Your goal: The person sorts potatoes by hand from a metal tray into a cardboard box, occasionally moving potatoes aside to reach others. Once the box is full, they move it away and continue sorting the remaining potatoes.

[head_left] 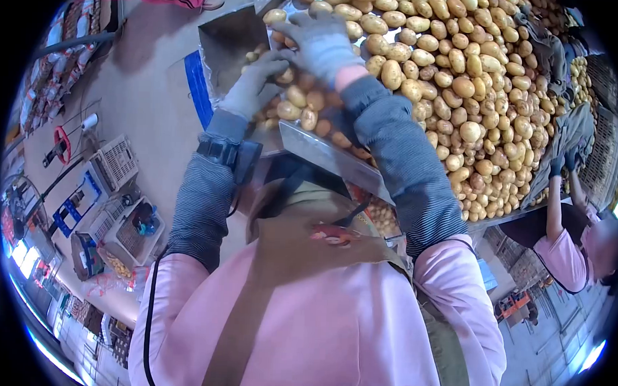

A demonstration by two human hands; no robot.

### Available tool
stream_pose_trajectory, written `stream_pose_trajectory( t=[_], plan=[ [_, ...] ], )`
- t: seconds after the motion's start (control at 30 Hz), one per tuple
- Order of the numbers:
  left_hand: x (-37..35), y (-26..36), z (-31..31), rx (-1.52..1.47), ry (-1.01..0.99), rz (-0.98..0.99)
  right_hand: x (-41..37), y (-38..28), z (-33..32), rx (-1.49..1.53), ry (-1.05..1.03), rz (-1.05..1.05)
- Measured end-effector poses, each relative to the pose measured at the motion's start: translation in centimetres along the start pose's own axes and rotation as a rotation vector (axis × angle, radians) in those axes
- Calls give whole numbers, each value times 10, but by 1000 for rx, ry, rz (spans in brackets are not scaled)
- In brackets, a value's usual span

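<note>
We have both gloved hands at the far left corner of the counter (509, 218), where a broad heap of smooth, yellow-brown potatoes (466, 89) covers the middle and right. A looser group of potatoes (297, 105) lies beneath and just on the near side of our hands, partly blurred, beside an open chute of dull grey sheet metal (227, 46) on the left.

Our left hand (251, 85), in a grey knitted glove, has its thumb apart from its bent fingers; a potato shows by the gap, but we cannot tell whether it is pinched. Our right hand (319, 47), in a paler grey glove, reaches left across the far potatoes with its fingers spread.

We judge the step in hand to be picking over or guiding the potatoes by the chute. The next move would call for a light, sure contact on chosen potatoes, with our wrists clear of each other and of the upright, shiny metal plate (334, 156) on the near side. At the right, a co-worker in a pink shirt (562, 249) reaches toward the grey cloth (571, 137) beside the heap.
</note>
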State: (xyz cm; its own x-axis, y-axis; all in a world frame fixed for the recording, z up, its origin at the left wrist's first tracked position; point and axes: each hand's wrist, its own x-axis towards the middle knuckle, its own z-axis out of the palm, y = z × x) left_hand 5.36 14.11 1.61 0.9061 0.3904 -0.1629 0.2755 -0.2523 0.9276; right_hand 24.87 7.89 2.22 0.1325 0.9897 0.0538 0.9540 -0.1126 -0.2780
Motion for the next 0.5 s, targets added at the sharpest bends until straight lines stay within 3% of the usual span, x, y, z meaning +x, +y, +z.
stream_pose_trajectory(
  t=[0.03,0.1,0.13,0.17,0.2,0.27,0.37,0.47,0.5],
  plan=[
    [-5,-3,-1,67,7,19,-8,2,1,36,24,18],
    [1,9,3,-600,77,-321,-41,8,-9,125,56,121],
    [-1,11,5,-934,112,-493,-66,14,-6,157,272,78],
    [0,-5,8,-1063,77,-540,-89,10,-16,105,267,109],
    [-3,3,7,-949,94,-512,-112,6,-19,149,196,165],
    [-9,50,4,-724,100,-414,-145,-6,-25,232,200,151],
    [-14,93,9,-515,101,-294,-167,-20,-42,359,266,308],
    [-16,124,24,-379,115,-214,-176,-32,-58,785,344,486],
    [-17,134,32,-371,104,-190,-173,-40,-80,1267,211,716]
  ],
)
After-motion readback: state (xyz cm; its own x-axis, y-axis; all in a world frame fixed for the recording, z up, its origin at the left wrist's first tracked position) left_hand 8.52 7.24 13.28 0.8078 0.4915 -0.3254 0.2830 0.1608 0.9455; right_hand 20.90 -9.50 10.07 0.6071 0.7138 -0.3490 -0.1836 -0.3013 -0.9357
